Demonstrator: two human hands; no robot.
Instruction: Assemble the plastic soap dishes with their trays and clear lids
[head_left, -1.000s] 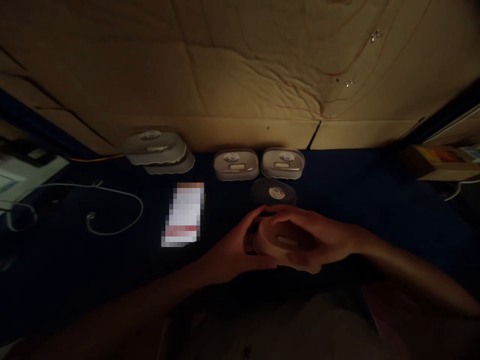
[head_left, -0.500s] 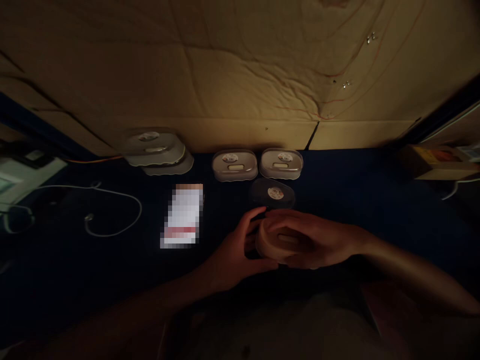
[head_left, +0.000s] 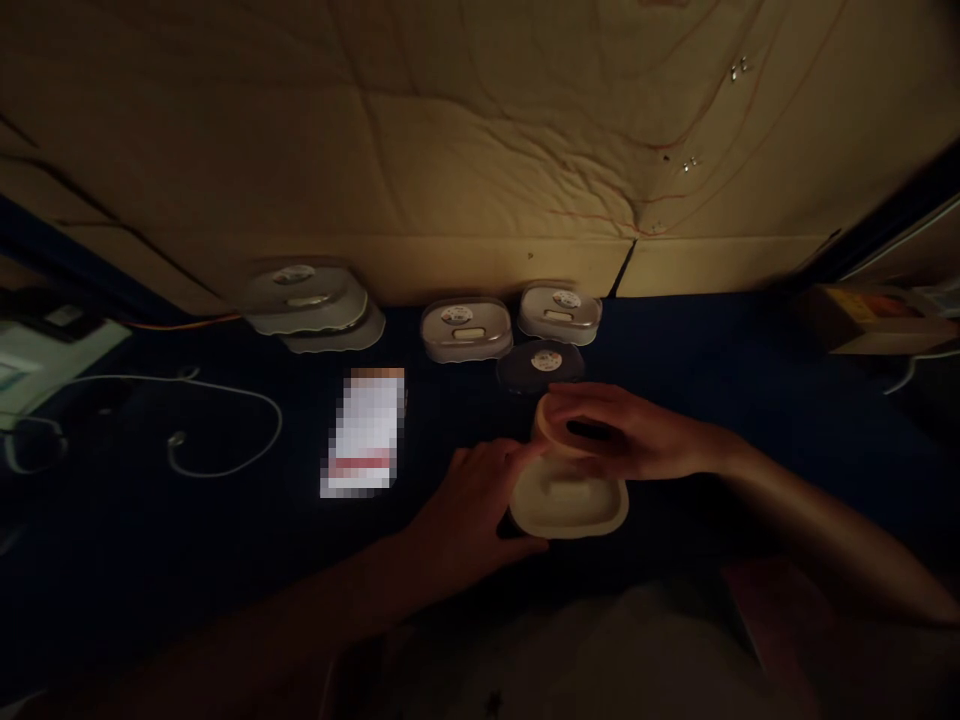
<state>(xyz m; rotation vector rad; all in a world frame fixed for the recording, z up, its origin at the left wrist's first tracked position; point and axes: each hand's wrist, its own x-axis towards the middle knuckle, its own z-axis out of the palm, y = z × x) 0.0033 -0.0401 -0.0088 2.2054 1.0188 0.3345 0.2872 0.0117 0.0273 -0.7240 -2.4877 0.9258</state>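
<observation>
My right hand (head_left: pixel 645 432) is closed around a pale oval cover (head_left: pixel 550 425) with a dark slot-like hole in its middle. The cover is tilted up over the far side of a shallow cream oval tray (head_left: pixel 574 520), which has a raised bar inside. Around the tray's left side curve the fingers and thumb of my left hand (head_left: pixel 480 495), gripping it. Just beyond my right fingers, a dark see-through lid (head_left: pixel 525 370) with a round sticker lies flat on the dark blue surface.
Two lidded oval containers (head_left: pixel 466 335) (head_left: pixel 561 315) stand at the back, with a stack of similar ones (head_left: pixel 307 300) farther left. A lit, blurred-out phone (head_left: pixel 365 432) lies left of my hands. White cable (head_left: pixel 277 420) loops beyond it. A cardboard box (head_left: pixel 870 320) sits at right.
My right hand has raised the cover away from the tray, so the tray's inside now shows. The dark lid and the right-hand container at the back sit slightly farther away.
</observation>
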